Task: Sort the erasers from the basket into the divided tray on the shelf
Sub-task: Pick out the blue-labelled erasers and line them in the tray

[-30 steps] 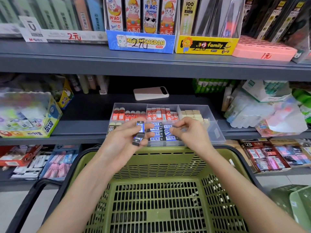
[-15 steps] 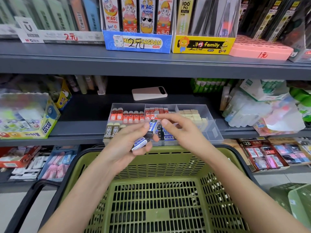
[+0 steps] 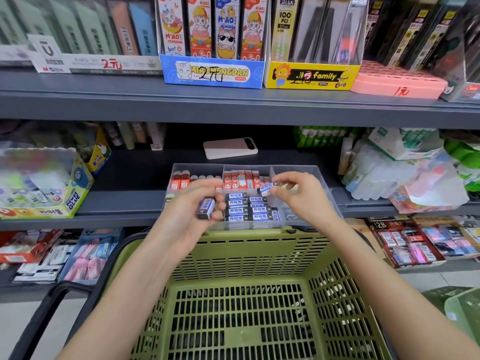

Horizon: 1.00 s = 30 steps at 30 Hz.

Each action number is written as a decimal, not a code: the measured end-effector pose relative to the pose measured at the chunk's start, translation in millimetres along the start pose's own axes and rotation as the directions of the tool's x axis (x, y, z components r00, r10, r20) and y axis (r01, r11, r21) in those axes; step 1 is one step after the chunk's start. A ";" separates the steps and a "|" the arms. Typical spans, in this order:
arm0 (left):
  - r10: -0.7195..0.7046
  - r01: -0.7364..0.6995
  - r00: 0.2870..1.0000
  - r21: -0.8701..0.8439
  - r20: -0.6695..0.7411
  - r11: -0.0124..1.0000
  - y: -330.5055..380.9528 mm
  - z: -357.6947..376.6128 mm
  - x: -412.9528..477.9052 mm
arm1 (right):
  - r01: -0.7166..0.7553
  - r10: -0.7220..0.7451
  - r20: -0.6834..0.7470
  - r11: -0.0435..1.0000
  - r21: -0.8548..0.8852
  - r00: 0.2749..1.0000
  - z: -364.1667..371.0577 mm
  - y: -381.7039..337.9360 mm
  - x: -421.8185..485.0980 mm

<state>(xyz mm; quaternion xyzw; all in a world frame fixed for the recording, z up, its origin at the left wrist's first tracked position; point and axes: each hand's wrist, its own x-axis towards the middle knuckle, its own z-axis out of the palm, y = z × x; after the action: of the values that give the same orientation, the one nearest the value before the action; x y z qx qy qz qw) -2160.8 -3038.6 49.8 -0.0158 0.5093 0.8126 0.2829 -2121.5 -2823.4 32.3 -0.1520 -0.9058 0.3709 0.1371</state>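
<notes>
Blue-and-white eraser [image 3: 206,209] sits gripped in my left hand [image 3: 187,211], fingers curled round it, just in front of the clear divided tray [image 3: 306,172] on the shelf [image 3: 124,201]. My right hand [image 3: 298,198] pinches a second eraser [image 3: 267,189] above the tray's middle compartments, over rows of matching erasers [image 3: 239,203]. I see the green basket [image 3: 246,245] below both hands.

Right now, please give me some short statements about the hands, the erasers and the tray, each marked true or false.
1. The left hand holds a blue-and-white eraser. True.
2. The right hand holds nothing. False: it pinches a second eraser.
3. The divided tray stands on the shelf beyond the green basket. True.
4. The tray's front middle compartment holds red erasers. False: blue-and-white ones lie there; the red erasers stand behind.
</notes>
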 end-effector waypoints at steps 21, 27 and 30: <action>0.201 -0.206 0.977 -0.077 -0.072 0.975 -9.4 8.3 2.7 | 0.187 -0.191 0.027 0.977 0.102 0.981 33.2 -39.2 -43.5; 0.215 -0.214 0.976 -0.082 0.007 0.973 -22.7 21.1 -1.0 | -0.017 -0.022 0.091 0.916 0.400 0.996 51.6 -63.8 -63.2; 0.285 -0.286 0.955 0.008 0.084 0.958 -24.5 19.4 -0.5 | -0.156 0.112 0.110 0.789 0.594 0.988 45.5 -60.0 -61.4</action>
<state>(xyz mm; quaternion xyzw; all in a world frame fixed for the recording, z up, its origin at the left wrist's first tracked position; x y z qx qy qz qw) -2143.6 -3014.7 39.3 0.0941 0.5023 0.8398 0.1834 -2092.1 -2916.0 35.5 -0.1517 -0.7326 0.6525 0.1205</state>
